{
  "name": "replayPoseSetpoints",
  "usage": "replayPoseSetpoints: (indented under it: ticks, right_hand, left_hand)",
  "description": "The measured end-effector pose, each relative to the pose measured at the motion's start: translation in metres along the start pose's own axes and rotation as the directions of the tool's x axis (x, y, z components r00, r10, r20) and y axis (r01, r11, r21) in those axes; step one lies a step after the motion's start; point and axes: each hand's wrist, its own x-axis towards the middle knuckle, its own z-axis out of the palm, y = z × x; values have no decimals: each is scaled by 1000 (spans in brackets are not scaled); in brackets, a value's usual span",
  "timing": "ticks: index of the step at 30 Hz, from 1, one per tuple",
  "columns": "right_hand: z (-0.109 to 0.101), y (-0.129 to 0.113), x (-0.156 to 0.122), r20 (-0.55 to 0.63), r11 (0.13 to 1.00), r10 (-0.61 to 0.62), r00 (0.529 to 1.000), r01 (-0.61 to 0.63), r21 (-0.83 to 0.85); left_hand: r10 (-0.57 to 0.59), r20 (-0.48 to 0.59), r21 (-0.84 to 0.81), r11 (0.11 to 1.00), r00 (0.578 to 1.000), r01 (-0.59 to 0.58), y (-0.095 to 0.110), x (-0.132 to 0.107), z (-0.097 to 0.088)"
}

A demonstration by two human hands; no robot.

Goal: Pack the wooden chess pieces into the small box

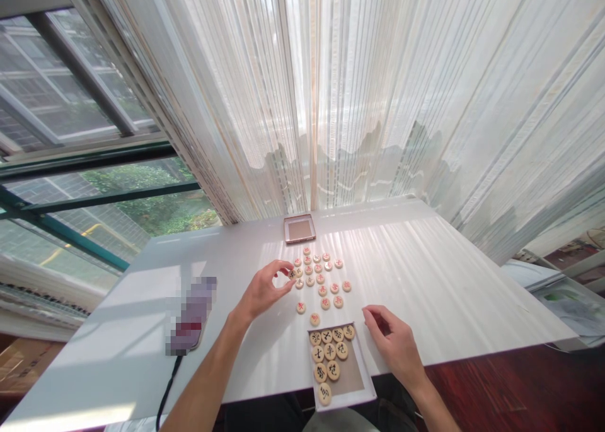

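Round wooden chess pieces (321,279) with red marks lie scattered on the white table (444,287). My left hand (263,290) pinches one piece (292,274) at the left edge of that cluster. A shallow white box tray (360,372) at the table's near edge holds several pieces with black marks (329,351). My right hand (394,342) rests on the table just right of the tray, fingers curled, with nothing visible in it.
A small empty box lid (299,229) lies at the far side of the table. A blurred-out device (191,315) with a dark cable lies at the left. White curtains (378,91) hang behind the table; a window is at left.
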Motion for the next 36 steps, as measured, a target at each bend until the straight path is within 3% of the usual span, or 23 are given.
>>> replayPoseSetpoints:
  ticks: [7, 13, 19, 25, 33, 36]
  right_hand:
    - [0, -2, -2, -14, 1000, -14, 1000, 14, 20]
    - [-3, -29, -12, 81, 991, -66, 995, 56, 118]
    - [8, -59, -19, 248, 958, -83, 965, 8, 288]
    - [15, -61, -20, 274, 919, -58, 960, -56, 391]
    - [16, -59, -24, 269, 926, -30, 963, -74, 370]
    - [14, -63, -26, 282, 937, -79, 956, -26, 348]
  left_hand:
    - [27, -57, -223, 974, 998, -39, 53, -27, 14]
    - [-29, -39, -388, 921, 999, 12, 80, -50, 38]
    - [-99, -28, -529, 846, 995, 69, 93, -65, 58]
    - [-102, 1, -566, 820, 995, 85, 101, -70, 61]
    - [-187, 76, -597, 778, 979, 195, 102, -78, 68]
    - [-227, 95, -629, 741, 969, 235, 104, -79, 70]
